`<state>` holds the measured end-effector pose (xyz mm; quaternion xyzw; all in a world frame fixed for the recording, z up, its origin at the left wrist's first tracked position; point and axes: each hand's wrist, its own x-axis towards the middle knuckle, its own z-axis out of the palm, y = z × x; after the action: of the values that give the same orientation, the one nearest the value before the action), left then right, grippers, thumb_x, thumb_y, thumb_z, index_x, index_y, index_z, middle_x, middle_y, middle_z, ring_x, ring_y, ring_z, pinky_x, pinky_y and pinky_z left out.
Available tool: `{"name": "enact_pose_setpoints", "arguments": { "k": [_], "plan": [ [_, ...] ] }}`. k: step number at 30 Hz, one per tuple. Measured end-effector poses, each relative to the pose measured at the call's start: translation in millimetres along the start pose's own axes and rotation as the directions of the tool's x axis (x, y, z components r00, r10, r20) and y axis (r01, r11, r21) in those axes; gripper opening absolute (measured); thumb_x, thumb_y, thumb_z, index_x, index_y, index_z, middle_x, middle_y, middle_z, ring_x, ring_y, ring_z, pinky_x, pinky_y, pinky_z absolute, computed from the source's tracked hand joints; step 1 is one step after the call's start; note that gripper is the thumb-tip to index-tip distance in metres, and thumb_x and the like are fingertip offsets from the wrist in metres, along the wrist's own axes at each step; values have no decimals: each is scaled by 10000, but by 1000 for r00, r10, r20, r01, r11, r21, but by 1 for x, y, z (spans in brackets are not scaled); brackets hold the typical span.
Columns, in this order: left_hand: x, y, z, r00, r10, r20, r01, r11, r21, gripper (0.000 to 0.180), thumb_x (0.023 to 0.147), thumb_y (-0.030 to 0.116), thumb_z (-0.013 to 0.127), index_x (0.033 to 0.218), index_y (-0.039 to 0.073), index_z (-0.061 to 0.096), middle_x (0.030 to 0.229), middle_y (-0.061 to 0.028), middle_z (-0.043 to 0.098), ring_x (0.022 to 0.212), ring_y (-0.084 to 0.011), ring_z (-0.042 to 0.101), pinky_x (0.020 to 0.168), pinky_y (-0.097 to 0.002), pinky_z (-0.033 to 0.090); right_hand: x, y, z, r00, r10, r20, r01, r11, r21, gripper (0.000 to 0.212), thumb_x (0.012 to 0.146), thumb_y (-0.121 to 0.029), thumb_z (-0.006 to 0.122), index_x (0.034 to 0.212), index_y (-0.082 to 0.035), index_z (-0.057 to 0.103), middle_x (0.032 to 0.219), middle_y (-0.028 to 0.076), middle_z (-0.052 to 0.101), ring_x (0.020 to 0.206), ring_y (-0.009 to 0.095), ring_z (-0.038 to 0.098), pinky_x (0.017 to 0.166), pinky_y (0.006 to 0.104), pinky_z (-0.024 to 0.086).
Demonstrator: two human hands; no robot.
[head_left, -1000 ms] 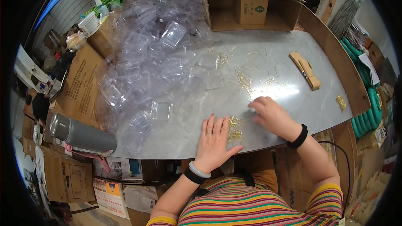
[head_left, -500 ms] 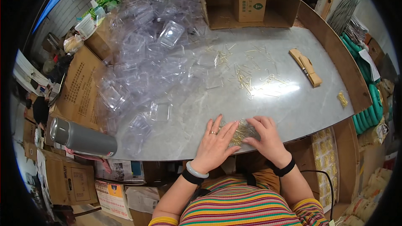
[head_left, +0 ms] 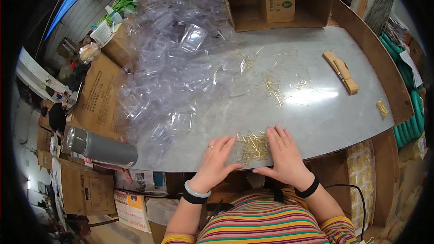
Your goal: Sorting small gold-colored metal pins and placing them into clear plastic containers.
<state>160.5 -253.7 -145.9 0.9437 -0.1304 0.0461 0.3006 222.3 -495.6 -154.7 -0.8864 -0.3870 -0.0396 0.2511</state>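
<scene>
A small heap of thin gold-coloured wire hooks lies on the grey tabletop close to its front edge. My left hand rests at the heap's left side, fingers stretched out and pointing inward, a ring on one finger. On the other side my right hand lies with its fingers extended and its thumb near the front of the heap. Both hands border the hooks without gripping them. More gold hooks are scattered farther back on the table.
A big heap of clear plastic boxes covers the table's left part. A grey bottle lies at the left edge. Open cardboard box stands at the back; a folded brown strip and a gold bundle lie right.
My hands have moved apart, the left one to the left, so the heap of hooks between them shows more fully. The whole view has shifted slightly.
</scene>
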Motion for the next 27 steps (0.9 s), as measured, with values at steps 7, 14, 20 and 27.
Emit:
{"name": "enact_pose_setpoints", "arguments": {
  "k": [7, 14, 20, 27],
  "plan": [
    [7, 30, 22, 975, -214, -65, 189, 944, -271, 699, 768, 24, 786, 1395, -21, 479, 1149, -167, 544, 988, -255, 627, 762, -330, 533, 19, -6, 15, 991, -129, 23, 129, 992, 8, 883, 800, -448, 758, 1420, 67, 396, 1441, 248, 449, 1385, 417, 383, 1176, 512, 282],
    [0, 23, 12, 996, -32, -87, 31, 999, -16, 769, 767, 67, 793, 1444, 10, 433, 1359, -209, 481, 1257, -376, 505, 1069, -433, 429, 21, 18, 5, 984, -178, 13, 172, 962, 213, 710, 798, -216, 766, 1394, 3, 448, 1396, 195, 494, 1344, 395, 427, 1151, 501, 327],
    [19, 12, 20, 999, 39, 24, -39, 999, 18, 800, 790, 207, 795, 1467, 31, 406, 1492, -182, 421, 1441, -420, 311, 1180, -532, 248, 20, 21, -6, 986, -162, 44, 149, 965, 217, 595, 812, -142, 748, 1347, -22, 520, 1369, 181, 518, 1285, 379, 476, 1101, 482, 379],
    [24, 9, 41, 995, 82, -64, -84, 996, -33, 656, 861, 114, 701, 1449, 17, 426, 1415, -190, 493, 1395, -420, 369, 1172, -548, 253, 8, 19, -23, 998, 24, -55, -3, 936, 352, 616, 833, -141, 740, 1382, -19, 487, 1351, 175, 536, 1286, 375, 479, 1106, 467, 370]
  ]
}}
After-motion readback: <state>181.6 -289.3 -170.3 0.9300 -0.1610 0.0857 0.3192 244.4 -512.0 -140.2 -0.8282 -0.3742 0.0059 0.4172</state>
